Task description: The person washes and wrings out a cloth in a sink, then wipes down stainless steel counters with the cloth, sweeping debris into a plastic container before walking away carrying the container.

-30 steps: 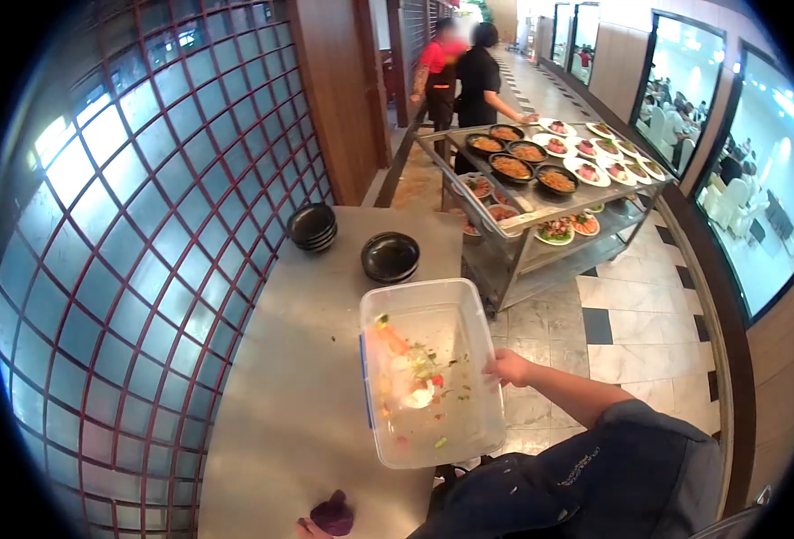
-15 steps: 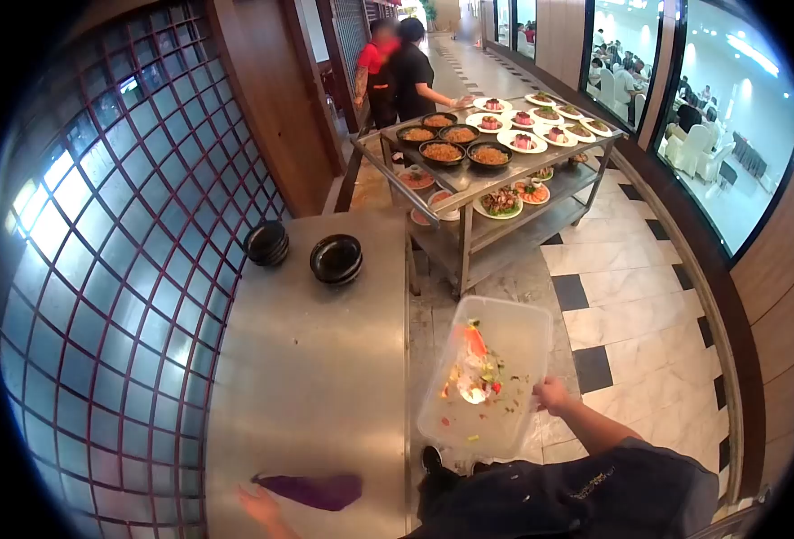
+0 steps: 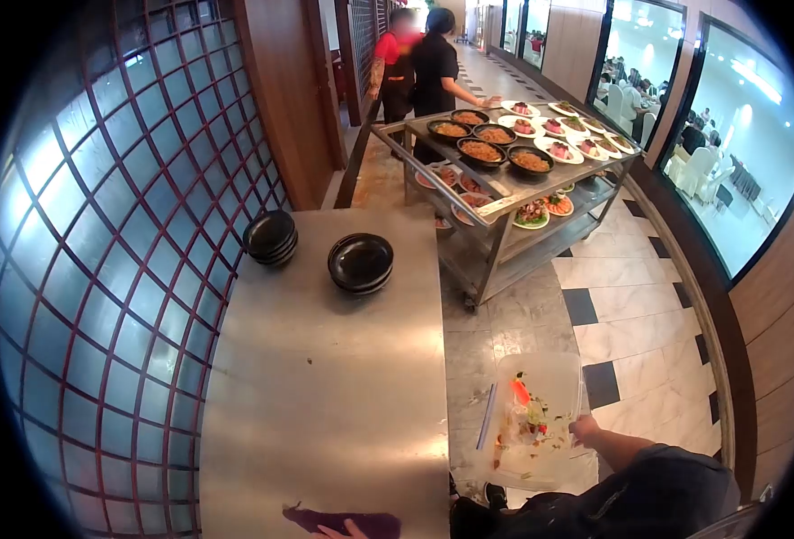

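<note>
My right hand [image 3: 584, 430] grips the right rim of a clear plastic tub [image 3: 548, 467], which hangs low beside the table. Food scraps [image 3: 527, 418], orange, green and pale, lie scattered in the tub. On the near end of the steel table [image 3: 325, 422], my left hand [image 3: 341, 531] rests on a purple cloth [image 3: 379, 525], its visible fingers stretched out. The lower frame edge cuts off part of that hand. Two stacks of black bowls stand at the table's far end, the left stack [image 3: 271, 237] by the lattice and the other stack [image 3: 361, 262] near the middle.
Beyond the table stands a metal cart [image 3: 496, 208] with black bowls of food [image 3: 482, 151] and white plates [image 3: 558, 150]. Two people [image 3: 433, 67] are behind it, one with a hand at its edge. A lattice wall [image 3: 136, 269] runs along the left, windows [image 3: 729, 144] along the right.
My left hand has come onto the purple cloth, which now sits lower and farther right in view. The tub in my right hand appears lower. The whole view has shifted.
</note>
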{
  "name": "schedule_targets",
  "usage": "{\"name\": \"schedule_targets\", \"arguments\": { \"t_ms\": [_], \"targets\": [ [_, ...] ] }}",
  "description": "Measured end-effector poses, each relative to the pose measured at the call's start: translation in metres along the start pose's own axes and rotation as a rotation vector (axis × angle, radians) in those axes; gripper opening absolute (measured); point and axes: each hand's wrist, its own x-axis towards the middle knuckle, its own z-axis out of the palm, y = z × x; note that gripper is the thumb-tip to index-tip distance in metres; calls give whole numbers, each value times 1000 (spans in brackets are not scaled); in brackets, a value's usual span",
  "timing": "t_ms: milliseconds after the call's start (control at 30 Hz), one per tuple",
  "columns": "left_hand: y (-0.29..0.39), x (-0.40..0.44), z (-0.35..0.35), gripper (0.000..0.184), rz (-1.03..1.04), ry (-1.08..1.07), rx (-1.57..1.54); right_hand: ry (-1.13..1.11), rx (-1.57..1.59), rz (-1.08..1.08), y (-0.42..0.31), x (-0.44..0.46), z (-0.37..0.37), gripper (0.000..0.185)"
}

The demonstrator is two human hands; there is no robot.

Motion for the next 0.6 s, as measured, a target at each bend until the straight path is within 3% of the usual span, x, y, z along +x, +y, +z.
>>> {"name": "schedule_targets", "arguments": {
  "t_ms": [133,200,233,267,367,467,533,567,600],
  "targets": [
    [-19,37,19,63,114,19,-6,26,-52,19,7,13,31,31],
    [-116,88,72,63,164,23,-24,22,-61,-11,4,6,36,27],
    [-105,117,22,63,188,26,-31,15,-84,0,5,7,37,28],
    [-202,148,42,63,218,36,-43,9,-97,6,4,9,41,28],
    [-202,248,-11,64,324,55,-67,-6,-169,13,-8,-1,58,27],
    [-173,309,12,64,408,58,-93,5,-179,-7,7,7,80,24],
    [-172,330,73,65,460,74,-103,-9,-164,-14,11,11,90,24],
    [-142,329,87,65,489,86,-105,-28,-161,-8,10,12,95,25],
    [-81,313,75,63,430,-57,-108,-49,-156,-6,8,11,100,26]
  ]
}}
